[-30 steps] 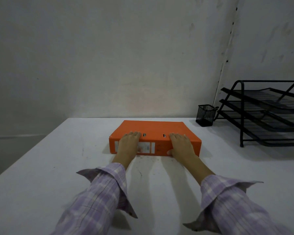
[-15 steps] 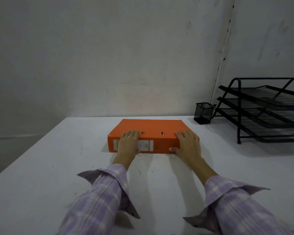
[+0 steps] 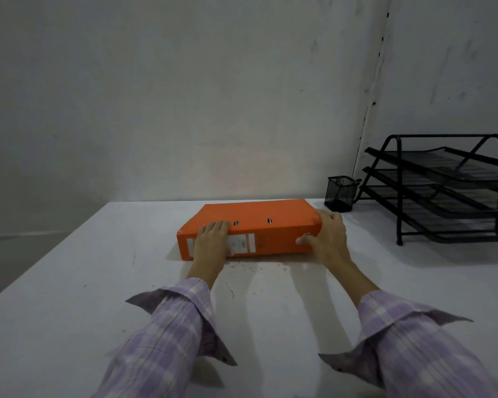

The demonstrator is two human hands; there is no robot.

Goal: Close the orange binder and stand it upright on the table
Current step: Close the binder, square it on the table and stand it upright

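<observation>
The orange binder [image 3: 259, 216] is closed and lies on the white table [image 3: 69, 297], its labelled spine facing me. Its right end looks slightly raised. My left hand [image 3: 212, 242] rests over the left part of the spine, fingers on the top cover. My right hand [image 3: 328, 234] wraps the binder's right end, thumb on the spine near the metal ring hole, fingers over the corner.
A black mesh pen cup [image 3: 339, 193] stands just behind the binder's right end. A black three-tier letter tray [image 3: 443, 191] fills the right side of the table. The wall runs right behind the table's far edge.
My right hand slid from the top of the spine to the binder's right end and gripped the corner. The binder's right end lifted a little. My left hand stayed in place.
</observation>
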